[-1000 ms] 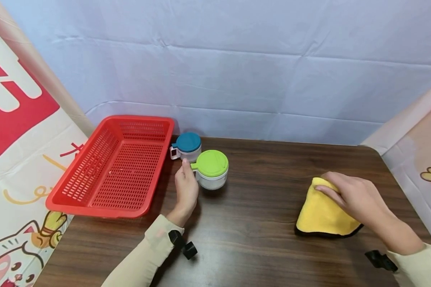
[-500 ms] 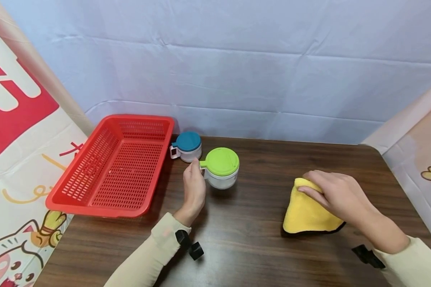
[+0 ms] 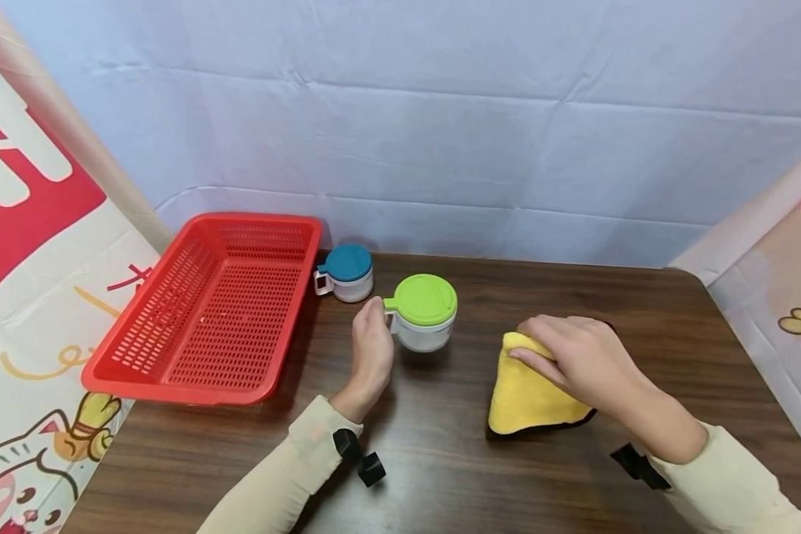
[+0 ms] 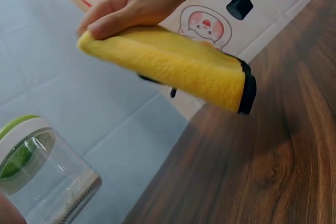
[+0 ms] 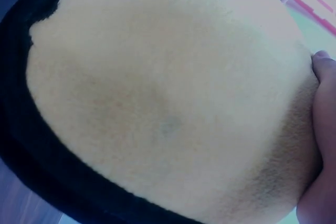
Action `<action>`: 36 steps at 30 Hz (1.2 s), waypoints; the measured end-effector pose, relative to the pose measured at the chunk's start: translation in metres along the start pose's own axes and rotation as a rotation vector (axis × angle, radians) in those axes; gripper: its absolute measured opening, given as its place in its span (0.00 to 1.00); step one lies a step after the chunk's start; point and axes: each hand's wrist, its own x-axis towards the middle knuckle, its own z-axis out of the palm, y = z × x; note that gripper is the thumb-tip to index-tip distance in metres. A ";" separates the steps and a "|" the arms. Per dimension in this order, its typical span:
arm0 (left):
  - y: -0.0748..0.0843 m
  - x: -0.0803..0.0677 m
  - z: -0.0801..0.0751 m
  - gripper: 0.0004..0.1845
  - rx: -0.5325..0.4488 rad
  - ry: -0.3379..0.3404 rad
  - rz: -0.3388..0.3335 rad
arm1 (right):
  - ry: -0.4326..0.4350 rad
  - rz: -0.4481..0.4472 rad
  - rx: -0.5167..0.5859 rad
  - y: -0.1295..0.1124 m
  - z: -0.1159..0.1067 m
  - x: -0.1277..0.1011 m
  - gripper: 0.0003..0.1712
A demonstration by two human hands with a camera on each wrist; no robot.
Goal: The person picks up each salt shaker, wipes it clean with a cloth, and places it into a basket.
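In the head view, the left hand (image 3: 371,348) pinches the small side handle of a clear jar with a green lid (image 3: 422,311), which stands upright on the dark wooden table (image 3: 440,460) near its middle. Behind it and to the left, a second jar with a blue lid (image 3: 345,272) stands just beside the far right corner of a red perforated basket (image 3: 207,311); the two jars are apart. To the right of the green-lidded jar, the right hand (image 3: 577,356) lies over a folded yellow cloth (image 3: 527,389) with a black edge, fingers curled around its upper corner, gripping it; the cloth's lower part rests on the table, near the jar but not touching it. Pale sleeves cover both forearms, each with a black strap at the wrist. In the left wrist view, the jar with a green lid (image 4: 37,174) sits at the lower left, its glass wall clear, and the right hand (image 4: 142,3) holds the yellow cloth (image 4: 173,64) by its upper edge, the black-trimmed end tilted toward the table (image 4: 262,171). In the right wrist view, the yellow cloth (image 5: 168,98) fills nearly the whole frame, dark border along the left and bottom, with fingers (image 5: 320,145) of the right hand pressed into it at the right edge.
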 end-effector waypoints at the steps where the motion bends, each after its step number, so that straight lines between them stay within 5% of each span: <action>1: 0.001 -0.001 0.001 0.20 0.000 -0.005 0.000 | 0.001 0.000 0.003 -0.002 0.002 0.003 0.29; 21: 0.005 -0.011 0.020 0.21 0.016 -0.068 0.034 | 0.096 -0.032 0.008 -0.044 0.031 0.050 0.28; 36: 0.006 -0.018 0.027 0.20 0.012 -0.139 0.035 | 0.137 0.017 -0.071 -0.058 0.043 0.061 0.31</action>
